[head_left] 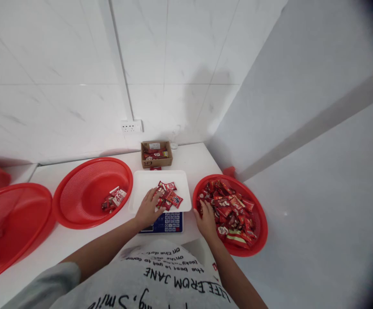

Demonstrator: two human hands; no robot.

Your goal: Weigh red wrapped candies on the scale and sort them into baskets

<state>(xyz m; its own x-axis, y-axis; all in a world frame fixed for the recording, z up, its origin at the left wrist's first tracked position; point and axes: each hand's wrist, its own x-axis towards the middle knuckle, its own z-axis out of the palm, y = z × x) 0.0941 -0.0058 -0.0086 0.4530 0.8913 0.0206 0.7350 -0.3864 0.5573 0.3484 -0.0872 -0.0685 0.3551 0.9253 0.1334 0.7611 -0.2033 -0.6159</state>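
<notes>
My left hand lies on the white tray of a scale, its fingers spread and touching a small pile of red candy packets. My right hand reaches into the red basket on the right, which is full of red candy packets. Its fingertips are buried among the packets, so what they grip is hidden.
A red mesh basket left of the scale holds a few packets. A further red basket sits at the far left. A small cardboard box with packets stands by the wall, below a socket. Walls close in behind and right.
</notes>
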